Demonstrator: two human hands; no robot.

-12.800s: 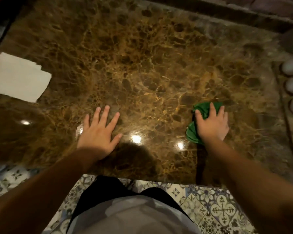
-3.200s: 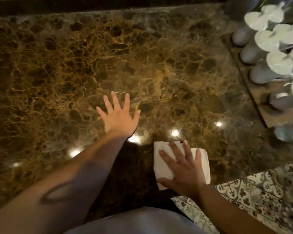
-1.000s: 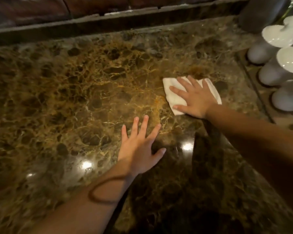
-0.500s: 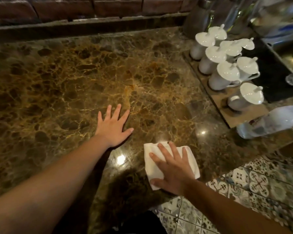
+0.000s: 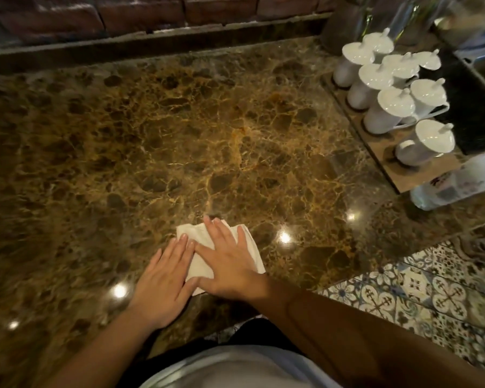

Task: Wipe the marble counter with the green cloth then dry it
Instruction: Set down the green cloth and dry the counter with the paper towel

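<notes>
Marble worktop [image 5: 179,130], brown with gold veins, carries a folded white towel [image 5: 249,249] near its front edge; the right hand [image 5: 227,264] lies flat on the towel, fingers straight and a little spread — pressing it down; the left hand [image 5: 164,278] lies flat just beside it, fingers straight and together, tips on the towel's left edge. At far right a wooden tray [image 5: 389,161] holds lidded white cups [image 5: 387,110]; patterned floor tiles [image 5: 431,289] lie below the worktop.
</notes>
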